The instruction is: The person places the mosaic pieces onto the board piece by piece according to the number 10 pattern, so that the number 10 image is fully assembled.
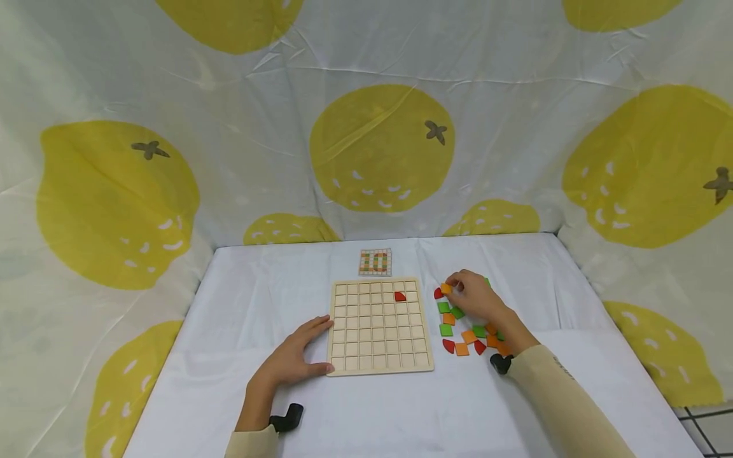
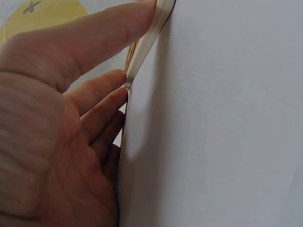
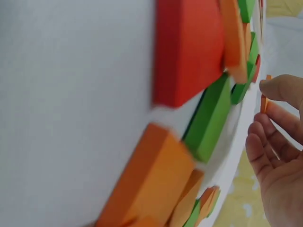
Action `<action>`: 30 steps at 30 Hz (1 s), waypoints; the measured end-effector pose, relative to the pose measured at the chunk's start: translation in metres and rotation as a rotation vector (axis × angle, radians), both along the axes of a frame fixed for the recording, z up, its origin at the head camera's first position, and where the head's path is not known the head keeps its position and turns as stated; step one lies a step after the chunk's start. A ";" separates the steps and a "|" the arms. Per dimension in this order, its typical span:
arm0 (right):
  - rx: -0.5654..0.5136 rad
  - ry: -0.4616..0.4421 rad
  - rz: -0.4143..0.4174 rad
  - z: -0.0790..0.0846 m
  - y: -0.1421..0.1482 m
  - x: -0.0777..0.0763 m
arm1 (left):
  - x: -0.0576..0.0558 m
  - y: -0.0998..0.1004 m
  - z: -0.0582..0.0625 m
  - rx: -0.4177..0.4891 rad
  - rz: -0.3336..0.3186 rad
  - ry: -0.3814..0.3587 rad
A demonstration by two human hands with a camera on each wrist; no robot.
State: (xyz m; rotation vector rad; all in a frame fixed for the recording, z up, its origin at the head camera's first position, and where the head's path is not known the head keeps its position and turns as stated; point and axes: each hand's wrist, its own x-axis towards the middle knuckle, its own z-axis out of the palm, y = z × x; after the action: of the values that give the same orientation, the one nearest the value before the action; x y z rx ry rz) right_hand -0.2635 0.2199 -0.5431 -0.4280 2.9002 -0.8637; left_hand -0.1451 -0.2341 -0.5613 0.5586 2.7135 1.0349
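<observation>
A wooden grid board (image 1: 378, 331) lies flat on the white-covered table, with one red quarter-round tile (image 1: 400, 296) in a cell of its upper right part. My left hand (image 1: 294, 356) touches the board's left edge, thumb and fingers spread and fairly straight; the left wrist view shows the thumb (image 2: 109, 33) against that edge. To the right of the board, my right hand (image 1: 476, 296) pinches an orange square tile (image 1: 446, 289) between thumb and finger. In the right wrist view the pinched orange tile (image 3: 264, 100) is seen edge-on.
Loose green tiles (image 1: 446, 330), orange tiles (image 1: 461, 349) and red quarter-round tiles (image 1: 448, 345) are scattered right of the board, some under the right forearm. Behind the board lies a small pattern card (image 1: 375, 262). A lemon-print cloth (image 1: 380, 149) hangs at the back and sides.
</observation>
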 end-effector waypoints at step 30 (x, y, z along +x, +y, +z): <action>-0.078 0.013 0.250 -0.005 -0.112 -0.010 | -0.001 -0.001 -0.005 -0.007 0.002 0.012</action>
State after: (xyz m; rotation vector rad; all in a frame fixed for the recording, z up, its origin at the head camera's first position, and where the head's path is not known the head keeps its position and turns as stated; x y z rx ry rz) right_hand -0.2732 0.1079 -0.5482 -0.7861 2.7503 -0.9363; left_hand -0.1460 -0.2350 -0.5658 0.5633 2.7269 1.0258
